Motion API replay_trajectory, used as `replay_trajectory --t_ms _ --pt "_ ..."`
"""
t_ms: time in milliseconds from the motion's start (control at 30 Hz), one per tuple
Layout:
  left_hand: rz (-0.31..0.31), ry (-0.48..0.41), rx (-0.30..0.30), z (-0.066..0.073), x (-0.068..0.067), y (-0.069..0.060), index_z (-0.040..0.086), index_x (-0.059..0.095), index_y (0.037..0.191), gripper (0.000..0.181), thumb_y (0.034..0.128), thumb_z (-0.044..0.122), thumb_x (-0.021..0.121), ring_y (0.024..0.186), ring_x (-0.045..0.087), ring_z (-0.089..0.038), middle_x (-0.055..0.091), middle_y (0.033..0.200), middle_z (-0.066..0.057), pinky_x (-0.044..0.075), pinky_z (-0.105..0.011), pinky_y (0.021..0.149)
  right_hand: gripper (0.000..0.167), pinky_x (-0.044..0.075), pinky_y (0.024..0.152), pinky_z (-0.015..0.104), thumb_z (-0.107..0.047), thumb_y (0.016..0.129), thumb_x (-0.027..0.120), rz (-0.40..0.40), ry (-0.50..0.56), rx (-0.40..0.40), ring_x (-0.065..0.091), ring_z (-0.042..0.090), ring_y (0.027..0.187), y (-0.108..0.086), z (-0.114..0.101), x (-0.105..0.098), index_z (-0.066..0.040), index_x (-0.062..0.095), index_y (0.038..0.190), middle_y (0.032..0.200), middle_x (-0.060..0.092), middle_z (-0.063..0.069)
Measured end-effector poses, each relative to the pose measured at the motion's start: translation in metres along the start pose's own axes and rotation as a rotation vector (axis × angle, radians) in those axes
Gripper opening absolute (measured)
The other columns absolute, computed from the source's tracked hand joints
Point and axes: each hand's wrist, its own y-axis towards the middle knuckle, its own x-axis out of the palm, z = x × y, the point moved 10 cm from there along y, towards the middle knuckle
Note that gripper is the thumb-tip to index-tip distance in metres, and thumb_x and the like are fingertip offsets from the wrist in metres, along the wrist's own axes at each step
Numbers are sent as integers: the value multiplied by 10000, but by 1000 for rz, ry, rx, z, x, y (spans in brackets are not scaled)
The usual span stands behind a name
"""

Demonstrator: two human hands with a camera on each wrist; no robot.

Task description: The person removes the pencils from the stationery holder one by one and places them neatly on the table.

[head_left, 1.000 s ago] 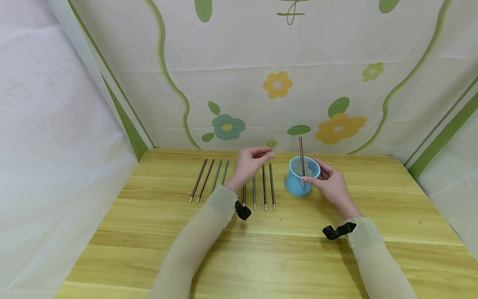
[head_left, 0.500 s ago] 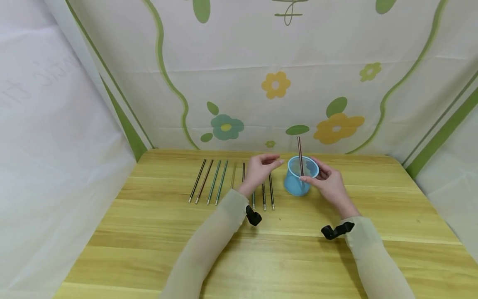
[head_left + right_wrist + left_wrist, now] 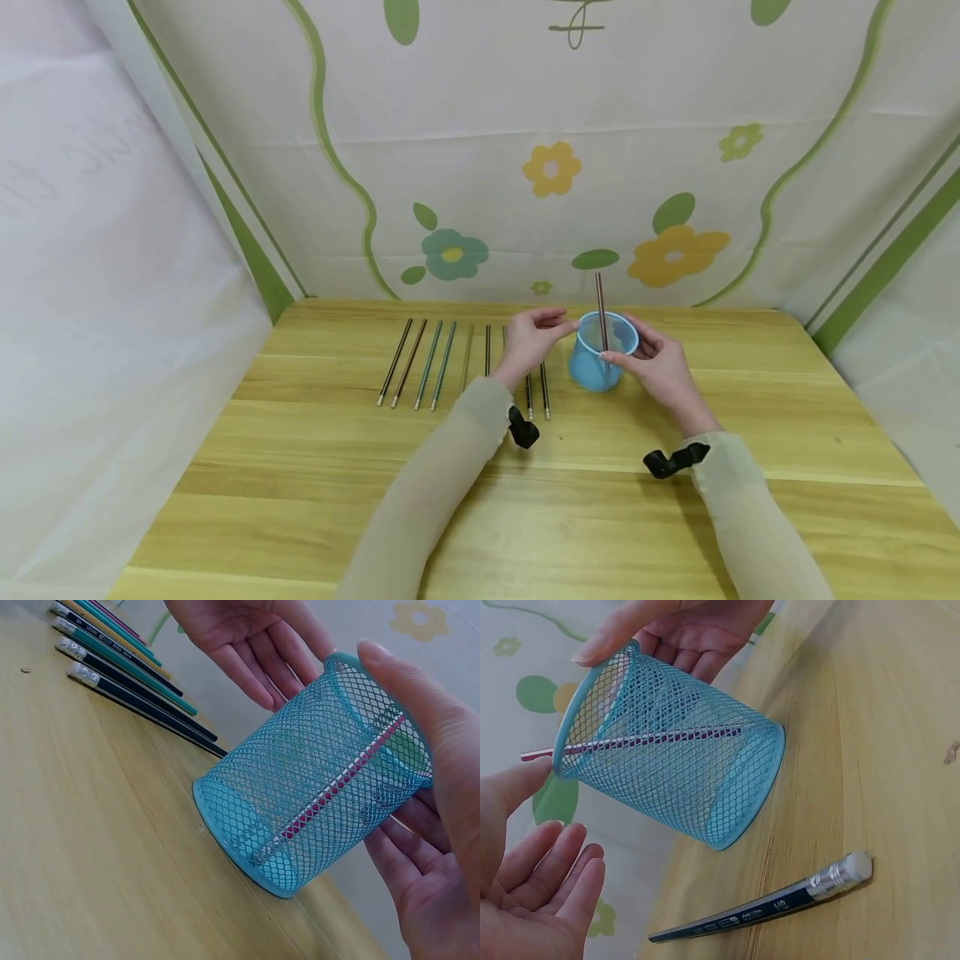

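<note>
A light-blue mesh pencil cup (image 3: pixel 595 371) stands upright on the table in the head view. One dark-red pencil (image 3: pixel 602 312) leans inside it, eraser end down, as the mesh shows in the right wrist view. My right hand (image 3: pixel 663 372) holds the cup at its right side, thumb over the rim and fingers behind. My left hand (image 3: pixel 528 342) is at the cup's left, its thumb tip at the rim in the left wrist view; the other fingers (image 3: pixel 551 874) are loosely spread and hold nothing. Beneath the left hand lie dark pencils (image 3: pixel 761 909).
To the left, several pencils lie side by side in a row, among them a black pencil (image 3: pixel 395 362), a red pencil (image 3: pixel 408 364) and a green pencil (image 3: pixel 428 365), erasers toward me. A flowered cloth (image 3: pixel 480 183) hangs behind the wooden table (image 3: pixel 600 517).
My left hand has moved right, from above the pencils to the cup's rim, uncovering pencils on the left. The right hand and the cup have stayed in place.
</note>
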Motion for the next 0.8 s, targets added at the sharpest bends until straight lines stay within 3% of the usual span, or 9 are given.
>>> replay_trajectory --t_ms 133,600,800 --pt "-10 1 -4 2 6 5 143 740 1235 386 902 324 814 940 662 -52 716 986 119 566 -248 827 784 475 955 163 -211 889 831 2 -8 -3 492 351 1348 0 0 0 -35 431 1540 1508 476 198" --pt "-66 56 67 17 33 24 96 758 1206 395 884 311 833 923 658 -44 723 994 106 559 -239 804 762 483 949 159 -201 895 826 8 2 -22 509 326 1336 0 1 -1 -55 445 1538 1499 489 193" --pt "-92 51 60 22 41 29 129 772 1168 332 889 300 830 926 656 -47 730 1020 93 559 -247 813 742 483 950 160 -193 904 815 5 0 -29 510 320 1337 -1 0 -1 -67 450 1538 1498 491 189"
